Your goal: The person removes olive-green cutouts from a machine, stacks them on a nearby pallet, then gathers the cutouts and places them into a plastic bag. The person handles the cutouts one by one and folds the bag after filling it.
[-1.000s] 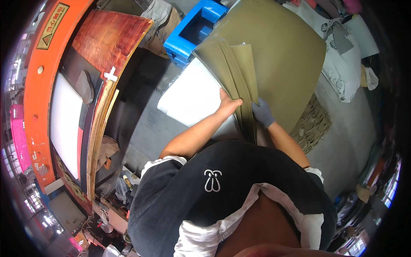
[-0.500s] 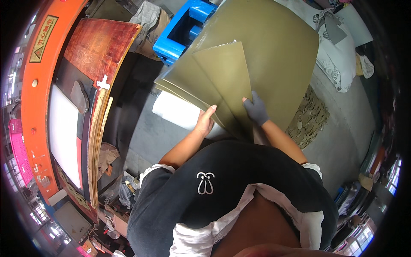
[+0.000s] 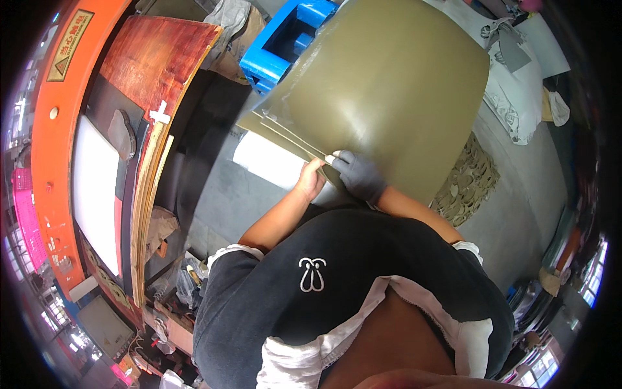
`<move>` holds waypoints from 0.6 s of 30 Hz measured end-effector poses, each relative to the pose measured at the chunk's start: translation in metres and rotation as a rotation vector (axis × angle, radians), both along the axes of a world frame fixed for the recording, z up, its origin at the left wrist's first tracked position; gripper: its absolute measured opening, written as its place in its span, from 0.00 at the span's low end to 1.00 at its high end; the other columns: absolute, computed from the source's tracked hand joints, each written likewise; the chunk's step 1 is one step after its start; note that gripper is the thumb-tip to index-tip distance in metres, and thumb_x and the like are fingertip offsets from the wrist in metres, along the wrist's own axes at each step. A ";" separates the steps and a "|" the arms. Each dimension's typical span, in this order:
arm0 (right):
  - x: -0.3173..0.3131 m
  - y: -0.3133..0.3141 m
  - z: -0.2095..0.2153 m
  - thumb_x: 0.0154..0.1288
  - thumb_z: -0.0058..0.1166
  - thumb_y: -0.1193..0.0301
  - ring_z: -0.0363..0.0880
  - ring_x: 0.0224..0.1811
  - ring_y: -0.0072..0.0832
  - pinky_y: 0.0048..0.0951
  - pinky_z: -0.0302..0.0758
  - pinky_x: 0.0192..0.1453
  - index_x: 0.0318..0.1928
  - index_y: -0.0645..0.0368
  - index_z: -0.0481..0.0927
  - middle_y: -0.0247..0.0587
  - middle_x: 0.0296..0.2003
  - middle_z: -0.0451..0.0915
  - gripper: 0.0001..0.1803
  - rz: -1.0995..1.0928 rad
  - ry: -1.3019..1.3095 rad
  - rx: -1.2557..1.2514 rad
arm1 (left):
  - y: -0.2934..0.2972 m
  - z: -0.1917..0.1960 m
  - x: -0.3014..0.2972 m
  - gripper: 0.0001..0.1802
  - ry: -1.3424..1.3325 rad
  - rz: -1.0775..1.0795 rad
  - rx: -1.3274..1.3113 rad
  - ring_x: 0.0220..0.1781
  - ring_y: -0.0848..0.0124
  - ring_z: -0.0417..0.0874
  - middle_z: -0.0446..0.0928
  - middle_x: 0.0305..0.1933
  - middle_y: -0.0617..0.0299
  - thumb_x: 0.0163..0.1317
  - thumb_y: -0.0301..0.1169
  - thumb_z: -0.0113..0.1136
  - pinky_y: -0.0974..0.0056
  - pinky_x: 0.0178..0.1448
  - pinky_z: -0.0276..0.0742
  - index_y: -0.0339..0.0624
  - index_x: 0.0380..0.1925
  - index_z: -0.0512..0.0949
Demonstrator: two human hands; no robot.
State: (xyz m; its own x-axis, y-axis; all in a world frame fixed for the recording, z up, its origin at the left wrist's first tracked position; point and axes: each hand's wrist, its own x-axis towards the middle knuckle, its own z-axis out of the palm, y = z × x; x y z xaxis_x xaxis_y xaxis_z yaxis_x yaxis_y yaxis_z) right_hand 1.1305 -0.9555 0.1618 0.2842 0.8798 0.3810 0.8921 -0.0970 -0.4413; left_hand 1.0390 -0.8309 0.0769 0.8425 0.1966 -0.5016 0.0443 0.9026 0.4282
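A stack of large olive-green sheets (image 3: 389, 84) lies in front of me, its near left edges slightly fanned. My left hand (image 3: 311, 181), bare, is closed on the near edge of the sheets, thumb on top. Close to its right, my right hand (image 3: 359, 176) wears a grey glove that leaves the fingertips bare. Its thumb and finger pinch the edge of the top sheet beside my left thumb. The palm side of the right hand is hidden. A white roll (image 3: 269, 160) sticks out from under the sheets on the left.
A blue plastic crate-like frame (image 3: 262, 61) stands at the far left of the sheets. An orange machine (image 3: 48, 155) with a reddish board (image 3: 152, 61) rises at left. Cut-out olive scrap (image 3: 468, 181) lies on the grey floor at right, near white sacks (image 3: 518, 97).
The folded-over part of the top sheet has gone down and the surface now lies smooth. My right hand has moved left, up to my left hand, which stays nearly in place.
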 end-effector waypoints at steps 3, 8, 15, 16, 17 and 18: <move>0.000 0.003 -0.005 0.56 0.48 0.71 0.77 0.34 0.41 0.36 0.74 0.38 0.45 0.56 0.76 0.46 0.38 0.77 0.14 -0.025 -0.004 -0.021 | 0.002 -0.004 -0.002 0.16 0.013 -0.008 -0.022 0.48 0.59 0.74 0.74 0.43 0.56 0.50 0.28 0.50 0.54 0.56 0.68 0.37 0.41 0.72; 0.003 -0.002 -0.013 0.56 0.48 0.72 0.77 0.34 0.43 0.38 0.74 0.37 0.44 0.57 0.77 0.48 0.36 0.77 0.14 -0.051 0.005 -0.001 | 0.004 -0.001 -0.002 0.19 0.024 -0.047 -0.067 0.48 0.59 0.74 0.74 0.43 0.54 0.47 0.29 0.50 0.54 0.57 0.67 0.36 0.41 0.72; 0.047 -0.043 -0.023 0.60 0.50 0.67 0.76 0.32 0.40 0.33 0.72 0.36 0.42 0.62 0.74 0.50 0.29 0.77 0.13 -0.613 0.409 -0.067 | 0.005 -0.017 -0.002 0.23 0.015 -0.115 -0.100 0.48 0.56 0.73 0.74 0.45 0.52 0.43 0.30 0.50 0.54 0.56 0.67 0.34 0.43 0.71; 0.054 -0.051 -0.024 0.60 0.51 0.66 0.76 0.33 0.42 0.34 0.72 0.37 0.43 0.64 0.74 0.52 0.31 0.77 0.15 -0.638 0.412 -0.056 | 0.007 -0.021 -0.003 0.23 0.033 -0.099 -0.127 0.49 0.56 0.73 0.74 0.45 0.52 0.43 0.30 0.50 0.54 0.56 0.67 0.34 0.43 0.71; 0.061 -0.059 -0.025 0.60 0.51 0.64 0.77 0.34 0.45 0.35 0.72 0.39 0.44 0.65 0.74 0.55 0.32 0.77 0.18 -0.685 0.427 -0.049 | 0.008 -0.025 -0.005 0.24 0.051 -0.083 -0.154 0.49 0.56 0.73 0.74 0.45 0.52 0.43 0.30 0.50 0.54 0.56 0.67 0.35 0.44 0.71; 0.067 -0.066 -0.025 0.60 0.51 0.62 0.77 0.35 0.47 0.37 0.73 0.40 0.45 0.66 0.73 0.57 0.34 0.77 0.20 -0.732 0.441 -0.043 | 0.009 -0.029 -0.006 0.23 0.048 -0.062 -0.169 0.49 0.56 0.72 0.74 0.46 0.52 0.43 0.30 0.50 0.53 0.56 0.67 0.36 0.44 0.71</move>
State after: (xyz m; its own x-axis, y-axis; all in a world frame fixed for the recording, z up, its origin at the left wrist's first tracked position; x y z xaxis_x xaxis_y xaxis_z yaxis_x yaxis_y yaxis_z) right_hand 1.1974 -1.0213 0.1367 0.9011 0.4276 0.0722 0.3453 -0.6066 -0.7161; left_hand 1.0329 -0.8215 0.0479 0.8248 0.0545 -0.5628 0.1188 0.9564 0.2668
